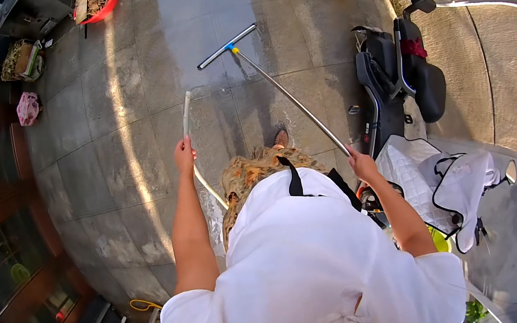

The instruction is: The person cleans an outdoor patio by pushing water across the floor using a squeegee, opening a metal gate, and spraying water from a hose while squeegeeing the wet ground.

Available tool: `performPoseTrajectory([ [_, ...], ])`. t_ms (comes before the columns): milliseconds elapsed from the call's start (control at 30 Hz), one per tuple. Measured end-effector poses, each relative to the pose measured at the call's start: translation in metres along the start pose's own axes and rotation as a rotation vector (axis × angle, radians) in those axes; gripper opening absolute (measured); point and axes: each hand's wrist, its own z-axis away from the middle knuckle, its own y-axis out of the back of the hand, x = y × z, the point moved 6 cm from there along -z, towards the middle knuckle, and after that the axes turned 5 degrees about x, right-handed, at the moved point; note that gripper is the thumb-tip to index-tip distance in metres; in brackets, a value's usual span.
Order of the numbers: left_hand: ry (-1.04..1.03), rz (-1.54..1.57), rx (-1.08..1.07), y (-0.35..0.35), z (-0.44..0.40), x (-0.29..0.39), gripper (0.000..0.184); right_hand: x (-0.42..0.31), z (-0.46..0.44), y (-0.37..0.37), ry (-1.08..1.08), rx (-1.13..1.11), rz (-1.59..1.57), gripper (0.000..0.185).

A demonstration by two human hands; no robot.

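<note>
My left hand point(185, 156) is closed around a pale hose point(186, 114), whose open end points forward over the paving. Below the hand the hose hangs down and passes behind my clothes. In my right hand point(362, 165) I grip the metal pole of a floor squeegee point(292, 98). Its wide head point(227, 47), with a blue and yellow joint, rests on the floor ahead, tilted up to the right. A wet, shiny patch point(202, 9) lies around and beyond the head. One of my shoes point(280, 138) shows below my patterned skirt.
A black electric scooter point(386, 75) with a quilted cover point(413, 168) stands close on my right. A pink bag point(28, 108), a box of dry material point(21, 61) and a red basin point(105, 7) line the left side. A white hose point(482, 1) runs along the right.
</note>
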Motion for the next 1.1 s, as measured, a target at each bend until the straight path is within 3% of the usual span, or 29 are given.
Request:
performPoseTrajectory([
  [167, -0.064, -0.043, 0.022, -0.042, -0.009, 0.087, 0.039, -0.04, -0.078, 0.018, -0.074, -0.123, -0.174, 0.049],
  [267, -0.068, 0.007, -0.069, -0.073, -0.027, 0.118, 0.034, 0.008, -0.054, 0.018, -0.046, -0.069, -0.141, 0.049],
  [433, -0.094, 0.009, -0.221, -0.136, -0.058, 0.156, 0.028, 0.101, 0.089, 0.007, -0.199, 0.016, -0.062, 0.045],
  [567, -0.127, -0.042, -0.288, -0.188, -0.082, 0.173, 0.032, 0.111, 0.23, 0.0, -0.362, 0.011, -0.138, 0.045],
  [700, -0.148, -0.068, -0.332, -0.225, -0.095, 0.187, 0.035, 0.081, 0.265, -0.013, -0.489, -0.018, -0.209, 0.046],
  [800, -0.197, -0.066, -0.382, -0.244, -0.103, 0.199, 0.035, 0.062, 0.225, -0.017, -0.545, -0.079, -0.159, 0.048],
  [833, -0.204, -0.077, -0.404, -0.248, -0.105, 0.202, 0.036, 0.041, 0.195, 0.004, -0.594, -0.083, -0.305, 0.05],
  [900, -0.218, -0.104, -0.45, -0.252, -0.105, 0.206, 0.037, 0.048, 0.132, -0.016, -0.442, 0.06, -0.28, 0.05],
  [967, -0.204, -0.118, -0.486, -0.253, -0.097, 0.214, 0.038, 0.035, 0.037, -0.014, -0.405, 0.06, -0.335, 0.05],
  [1000, -0.197, -0.122, -0.5, -0.252, -0.092, 0.218, 0.038, 0.032, -0.015, -0.025, -0.345, 0.089, -0.444, 0.049],
  [1033, -0.176, -0.125, -0.513, -0.252, -0.089, 0.219, 0.039, 0.0, -0.059, 0.005, -0.526, -0.036, -0.769, 0.047],
  [1100, -0.133, -0.139, -0.536, -0.246, -0.084, 0.221, 0.04, -0.034, -0.138, 0.04, -0.451, -0.021, -0.869, 0.049],
])
